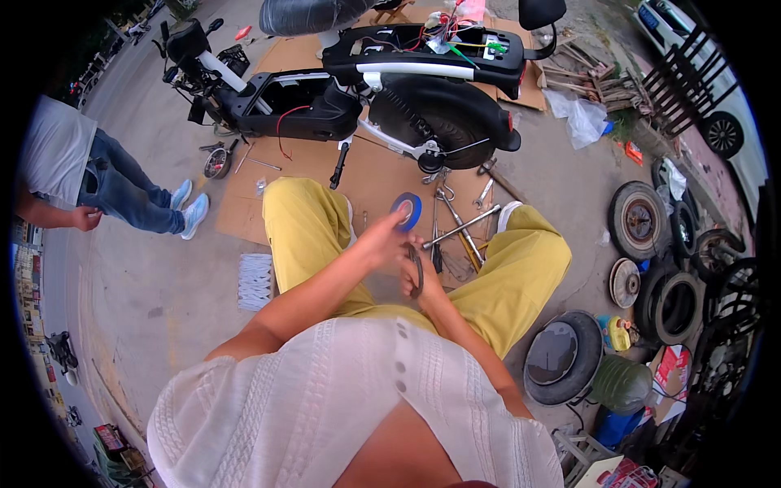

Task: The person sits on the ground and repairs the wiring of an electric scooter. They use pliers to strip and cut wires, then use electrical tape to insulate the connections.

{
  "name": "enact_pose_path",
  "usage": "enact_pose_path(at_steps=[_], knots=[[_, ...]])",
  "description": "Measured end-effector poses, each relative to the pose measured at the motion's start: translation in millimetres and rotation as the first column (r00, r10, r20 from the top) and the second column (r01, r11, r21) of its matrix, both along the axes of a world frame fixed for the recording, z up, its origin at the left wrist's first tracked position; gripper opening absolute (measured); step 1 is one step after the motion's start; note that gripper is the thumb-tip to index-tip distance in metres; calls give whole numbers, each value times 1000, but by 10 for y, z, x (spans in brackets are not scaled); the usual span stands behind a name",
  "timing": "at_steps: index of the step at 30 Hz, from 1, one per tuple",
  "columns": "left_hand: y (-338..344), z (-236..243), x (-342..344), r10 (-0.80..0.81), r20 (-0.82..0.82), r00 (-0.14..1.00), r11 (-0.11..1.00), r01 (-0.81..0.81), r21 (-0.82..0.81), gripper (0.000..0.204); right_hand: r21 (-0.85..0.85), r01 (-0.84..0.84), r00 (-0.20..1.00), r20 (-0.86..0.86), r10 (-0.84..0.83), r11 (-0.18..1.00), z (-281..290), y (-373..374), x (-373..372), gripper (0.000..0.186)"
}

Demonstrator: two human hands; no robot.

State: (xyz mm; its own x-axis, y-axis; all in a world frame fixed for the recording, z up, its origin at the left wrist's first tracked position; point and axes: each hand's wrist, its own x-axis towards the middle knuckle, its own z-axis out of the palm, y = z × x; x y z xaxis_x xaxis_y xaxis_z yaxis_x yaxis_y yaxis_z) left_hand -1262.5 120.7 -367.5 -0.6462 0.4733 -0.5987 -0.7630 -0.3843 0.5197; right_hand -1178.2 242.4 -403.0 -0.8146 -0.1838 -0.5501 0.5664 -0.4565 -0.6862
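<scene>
My left hand [385, 242] is closed on a roll of blue tape [416, 213], pinching it by its near edge in front of my lap. Just below and to the right, my right hand [410, 283] has its fingers curled round a dark, narrow loop [421, 281]; its exact kind is hard to make out. The fingers of both hands nearly meet. Beyond them a partly dismantled electric scooter [301, 114] stands over flat cardboard [313, 163], its rear wheel [431, 122] towards me and coloured wires [443, 28] bare on top.
Between my knees lie several wrenches and a long metal socket wrench [461, 226], with a hammer [508, 185] beyond. A person [122, 167] stands at the left. Old tyres [639, 220], a water basin [561, 358] and a green jug [621, 382] are on the right. White cords [256, 281] lie by my left knee.
</scene>
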Motion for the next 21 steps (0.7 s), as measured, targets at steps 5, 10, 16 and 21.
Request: enact_pose_path(at_steps=[5, 10, 16, 21], knots=[[-342, 27, -838, 106, -164, 981, 976, -135, -174, 26, 307, 104, 982, -182, -49, 946, 128, 153, -215, 45], [-847, 303, -1894, 361, -537, 762, 870, -483, -101, 17, 455, -99, 970, -153, 187, 885, 466, 484, -663, 57], [-928, 687, -2909, 170, -945, 281, 570, -810, -139, 24, 721, -104, 831, -315, 458, 685, 538, 497, -1313, 54], [-864, 756, -3327, -409, -904, 127, 248, -937, -244, 37, 617, -143, 871, -293, 394, 774, 337, 298, -1539, 54]])
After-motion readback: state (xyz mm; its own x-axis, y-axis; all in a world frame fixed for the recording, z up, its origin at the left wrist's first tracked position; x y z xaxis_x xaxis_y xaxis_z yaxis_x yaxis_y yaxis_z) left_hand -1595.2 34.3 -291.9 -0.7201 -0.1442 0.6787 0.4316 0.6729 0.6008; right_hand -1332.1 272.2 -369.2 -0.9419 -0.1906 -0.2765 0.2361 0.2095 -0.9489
